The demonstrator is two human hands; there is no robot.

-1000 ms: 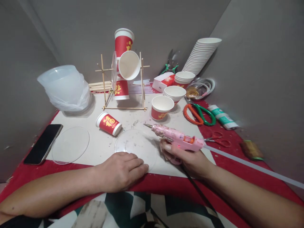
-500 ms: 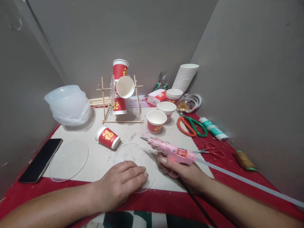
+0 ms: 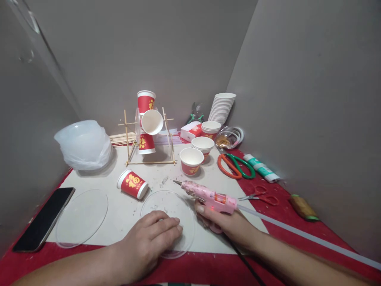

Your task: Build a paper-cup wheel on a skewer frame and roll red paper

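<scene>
My left hand (image 3: 151, 242) lies flat, fingers stretched out, over a clear plastic disc (image 3: 184, 238) on the white sheet. In my right hand (image 3: 222, 220) is a pink hot glue gun (image 3: 205, 194), its nozzle pointing left above the disc's far edge; a long glue stick (image 3: 297, 232) sticks out of its back. Beyond my left hand, a red paper cup (image 3: 132, 184) rests on its side. A second clear disc (image 3: 81, 217) lies to the left. Farther back stands a stick frame (image 3: 151, 162) carrying red paper cups (image 3: 145, 102) set around a hub.
A black phone (image 3: 44, 220) lies at the left, before a plastic-wrapped bowl (image 3: 85, 145). On the right are cut paper cups (image 3: 191, 161), orange-and-green scissors (image 3: 230, 167), small red scissors (image 3: 264, 194), a thread spool (image 3: 303, 207) and a leaning cup stack (image 3: 222, 109). Grey walls enclose the table.
The view has tilted up a little, so the table's things sit lower in the picture. Both hands and the glue gun keep nearly the same places relative to the disc.
</scene>
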